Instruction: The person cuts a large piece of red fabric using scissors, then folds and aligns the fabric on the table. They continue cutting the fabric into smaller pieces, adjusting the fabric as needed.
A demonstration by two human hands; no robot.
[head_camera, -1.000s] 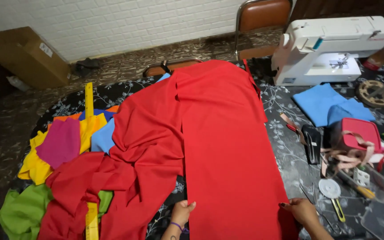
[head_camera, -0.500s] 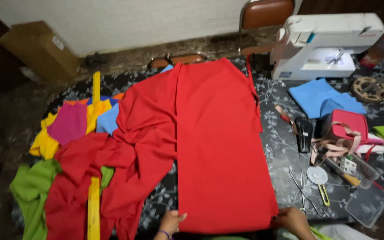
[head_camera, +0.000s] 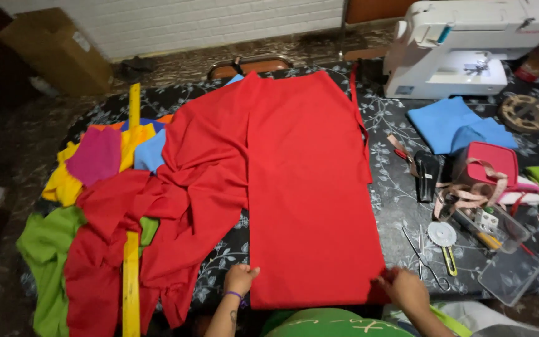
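Note:
A long folded panel of red fabric (head_camera: 310, 187) lies flat down the middle of the dark floral table (head_camera: 400, 200). My left hand (head_camera: 239, 279) pinches its near left corner. At the near right corner, my right hand (head_camera: 405, 289) grips the fabric's bottom edge. More red cloth (head_camera: 157, 218) is bunched up to the left of the flat panel. A thin red strip (head_camera: 360, 118) runs along the panel's right side.
A yellow ruler (head_camera: 131, 237) crosses a pile of green (head_camera: 48, 256), yellow, pink and blue cloth at left. A white sewing machine (head_camera: 463, 47) stands at the back right, with blue fabric (head_camera: 450, 125), a pink box (head_camera: 491, 165), scissors (head_camera: 427, 175), a rotary cutter (head_camera: 444, 240) and a clear container (head_camera: 506, 262) nearby.
The view has tilted downward and nearer, so both hands show more fully at the panel's near corners. The fabric lies much as before.

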